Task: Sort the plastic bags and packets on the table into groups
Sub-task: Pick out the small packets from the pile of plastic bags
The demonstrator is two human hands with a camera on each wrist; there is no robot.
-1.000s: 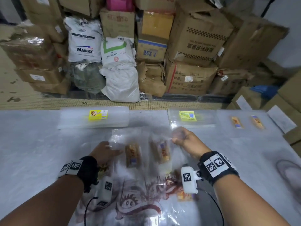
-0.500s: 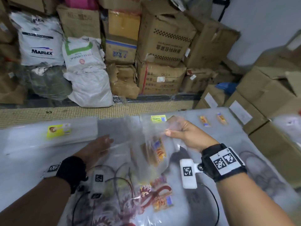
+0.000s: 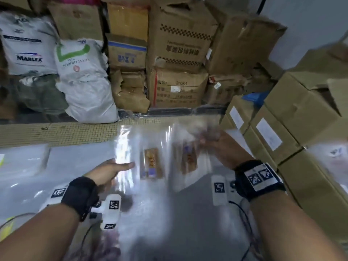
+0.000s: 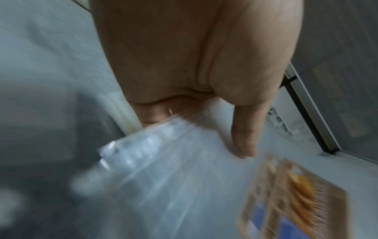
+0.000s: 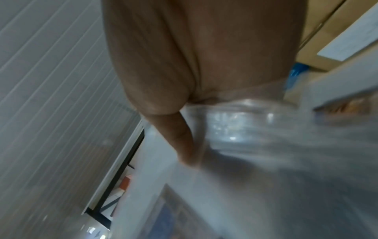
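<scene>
The right hand (image 3: 222, 147) pinches the top edge of a clear packet (image 3: 186, 159) with an orange label; fingers curled, thumb closed on the film. A second clear packet (image 3: 150, 162), with a matching label, hangs just left of those fingers. The left hand (image 3: 109, 170) has fingers extended and relaxed against its shiny side edge; the left wrist view shows film lying across the palm, with no closed grip evident.

Risk: the film looks slick and limp. An unclamped second packet could slide off the left fingers and land outside any group on the table (image 3: 188, 213).

Clearance: cardboard boxes (image 3: 301, 129) stand near, right of the right fingers. The table's far edge lies just beyond both fingertips. Bare table shows below the wrists.
</scene>
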